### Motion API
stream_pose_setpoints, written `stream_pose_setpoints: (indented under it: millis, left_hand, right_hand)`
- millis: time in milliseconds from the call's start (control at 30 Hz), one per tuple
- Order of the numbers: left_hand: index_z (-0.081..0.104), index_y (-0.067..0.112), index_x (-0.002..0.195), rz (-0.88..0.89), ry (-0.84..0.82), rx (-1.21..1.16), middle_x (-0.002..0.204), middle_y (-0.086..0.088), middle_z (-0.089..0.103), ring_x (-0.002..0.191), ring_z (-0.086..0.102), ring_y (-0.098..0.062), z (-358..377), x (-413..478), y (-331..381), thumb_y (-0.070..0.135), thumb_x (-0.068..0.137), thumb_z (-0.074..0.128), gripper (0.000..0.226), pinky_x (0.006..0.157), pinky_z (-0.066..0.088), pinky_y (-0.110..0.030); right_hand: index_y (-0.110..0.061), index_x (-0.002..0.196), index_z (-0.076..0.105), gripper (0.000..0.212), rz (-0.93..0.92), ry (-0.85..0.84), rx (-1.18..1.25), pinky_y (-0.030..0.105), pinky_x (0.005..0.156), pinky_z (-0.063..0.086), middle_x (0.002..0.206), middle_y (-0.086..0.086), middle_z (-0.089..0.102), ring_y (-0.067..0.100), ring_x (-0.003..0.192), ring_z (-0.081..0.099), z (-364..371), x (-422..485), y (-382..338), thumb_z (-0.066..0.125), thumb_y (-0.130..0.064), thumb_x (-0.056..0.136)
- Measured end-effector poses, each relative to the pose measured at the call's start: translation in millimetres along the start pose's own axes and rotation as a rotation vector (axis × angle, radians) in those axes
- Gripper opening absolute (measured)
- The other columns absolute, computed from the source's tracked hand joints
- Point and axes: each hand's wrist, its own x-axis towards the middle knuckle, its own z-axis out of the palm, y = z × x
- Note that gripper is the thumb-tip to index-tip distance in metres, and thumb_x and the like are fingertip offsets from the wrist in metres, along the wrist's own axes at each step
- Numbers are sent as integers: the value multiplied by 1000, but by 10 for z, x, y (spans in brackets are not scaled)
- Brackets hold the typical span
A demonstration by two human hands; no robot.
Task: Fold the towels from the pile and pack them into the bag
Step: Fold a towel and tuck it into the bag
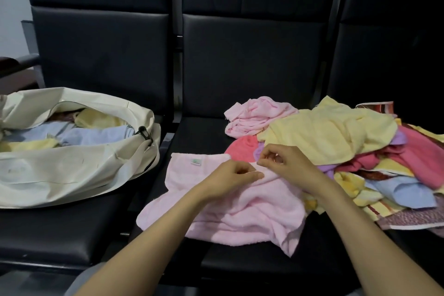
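Note:
A light pink towel [240, 214] lies rumpled on the middle black seat, a small white label near its far left corner. My left hand [234, 176] pinches the towel's far edge. Just to its right, my right hand [282, 163] pinches the same edge. To the right sits the pile of towels [348, 149], yellow on top, with pink, red, purple and blue ones under it. A cream bag [72, 170] lies open on the left seat, holding blue and yellow folded towels [96, 134].
Another crumpled pink towel [257, 114] lies behind the pile. Black padded seats [60, 230] with tall backrests run across the view, with gaps between the cushions. A metal armrest [21, 61] stands at the far left.

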Motion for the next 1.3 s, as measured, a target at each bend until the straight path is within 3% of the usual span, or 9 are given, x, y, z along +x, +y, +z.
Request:
stream_pose_setpoints:
  millis: [167,267,400,567,700,800,900,1067,1300]
  left_hand:
    - [61,21,90,17,306,577,86,6,55,83,54,-16,-12,48,-63,33,92,53,15,65,39,-32]
    - [55,18,86,72,429,478,90,5,49,78,53,-17,-67,34,-84,13,83,55,6,61,38,-31]
    - [48,18,78,-17,291,209,81,-3,62,68,50,-20,-143,14,-83,10,78,54,11,63,42,-34]
    - [57,26,72,-79,341,356,67,6,58,68,51,-13,-563,-78,-174,20,90,57,19,59,35,-21]
    - [60,25,78,-251,167,512,70,8,54,72,52,-14,-921,-136,-353,36,85,69,16,58,36,-20]
    - [59,16,74,-342,80,475,67,8,52,65,50,-9,-1087,-141,-444,58,75,71,44,57,36,-22]
    - [53,15,68,-363,86,488,66,6,50,62,48,-10,-1228,-83,-510,47,87,64,38,54,33,-21]
    - [62,15,87,-265,386,400,83,0,62,84,58,-20,-1141,147,-713,26,91,60,12,65,36,-27]
    - [69,14,109,-153,344,837,139,-2,47,137,34,-26,-973,307,-1145,30,91,59,26,109,28,-41]
  right_hand:
    - [-37,69,52,23,11,7,-249,33,67,42,69,-11,58,8,66,49,7,4,106,63,-39,90]
    - [-25,75,63,21,34,-34,-227,36,71,44,72,-8,60,13,71,53,20,-7,110,66,-42,87]
    - [-24,88,71,13,-8,36,-147,33,80,46,86,-8,70,14,84,63,-58,-26,61,66,-36,88]
    - [-26,84,69,11,197,-40,-182,31,80,44,88,-4,69,14,85,60,-207,-84,233,66,-35,89]
    - [-22,90,66,12,275,-99,-281,36,79,44,94,1,64,19,90,57,-175,-52,295,61,-34,91]
    - [-22,88,62,14,258,-113,-383,35,78,45,94,0,63,20,91,56,-98,1,253,58,-34,93]
    - [-15,92,62,18,253,-95,-449,36,77,46,96,2,60,22,93,56,-60,94,229,55,-31,95]
    - [-12,104,63,17,254,-64,-523,30,72,36,97,4,52,23,97,52,-23,306,327,53,-24,96]
    - [-16,117,58,29,274,-144,-690,28,94,33,125,1,49,22,118,37,124,409,568,58,-30,92]
